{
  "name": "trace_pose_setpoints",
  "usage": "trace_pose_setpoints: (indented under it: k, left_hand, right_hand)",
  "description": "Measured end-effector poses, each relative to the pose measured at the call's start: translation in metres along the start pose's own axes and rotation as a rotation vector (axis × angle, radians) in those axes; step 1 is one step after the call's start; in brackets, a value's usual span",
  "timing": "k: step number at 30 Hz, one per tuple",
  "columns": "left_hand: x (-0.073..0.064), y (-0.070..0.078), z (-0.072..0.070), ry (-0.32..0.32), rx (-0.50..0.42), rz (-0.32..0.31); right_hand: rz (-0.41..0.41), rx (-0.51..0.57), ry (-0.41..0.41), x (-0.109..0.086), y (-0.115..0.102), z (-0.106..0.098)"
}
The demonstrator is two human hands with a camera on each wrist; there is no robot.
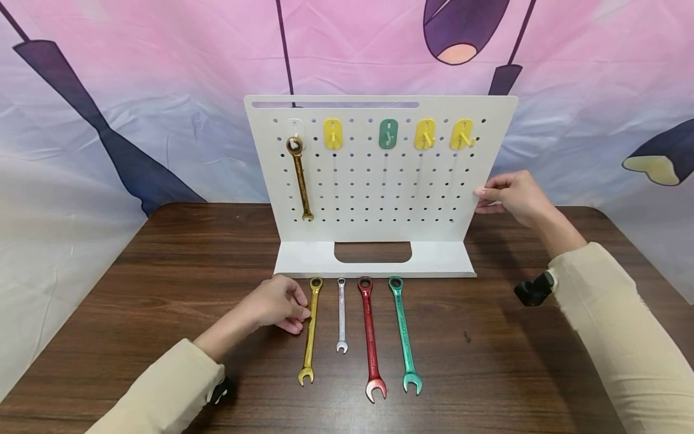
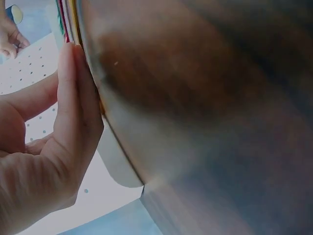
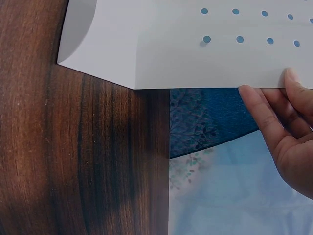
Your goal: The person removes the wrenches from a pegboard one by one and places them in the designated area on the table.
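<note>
My left hand is beside the gold combination wrench on the table, fingertips right at its handle. In the left wrist view its fingers look fairly straight, with the thumb apart from them. To the right of that wrench lie a small silver wrench, a red wrench and a green wrench. My right hand pinches the right edge of the white pegboard, thumb in front and other fingers behind. A bronze-coloured wrench hangs by its ring end from the board's leftmost white hook.
Two yellow hooks are at the board's right, a green hook near its middle and another yellow hook left of that. The board's base stands on the brown wooden table. A patterned cloth hangs behind.
</note>
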State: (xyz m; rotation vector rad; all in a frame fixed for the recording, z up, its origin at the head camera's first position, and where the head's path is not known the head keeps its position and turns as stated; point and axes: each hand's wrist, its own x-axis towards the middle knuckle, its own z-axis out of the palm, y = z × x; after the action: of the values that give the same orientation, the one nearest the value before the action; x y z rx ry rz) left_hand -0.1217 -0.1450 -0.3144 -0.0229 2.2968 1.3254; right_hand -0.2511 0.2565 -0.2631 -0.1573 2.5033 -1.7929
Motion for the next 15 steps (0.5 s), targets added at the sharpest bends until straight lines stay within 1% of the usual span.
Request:
trace_pose_setpoints:
  k: [6, 12, 15]
  left_hand:
    - [0.0, 0.006, -0.01, -0.015, -0.032, 0.018]
    - [0.001, 0.015, -0.027, -0.037, -0.048, 0.05]
    - [0.001, 0.02, -0.035, -0.031, -0.051, 0.065]
  right_hand:
    - [-0.002, 0.005, -0.003, 0.0, 0.0, 0.0]
    - [-0.006, 0.002, -0.003, 0.0, 0.0, 0.0]
    - [-0.007, -0.003, -0.003, 0.0, 0.001, 0.0]
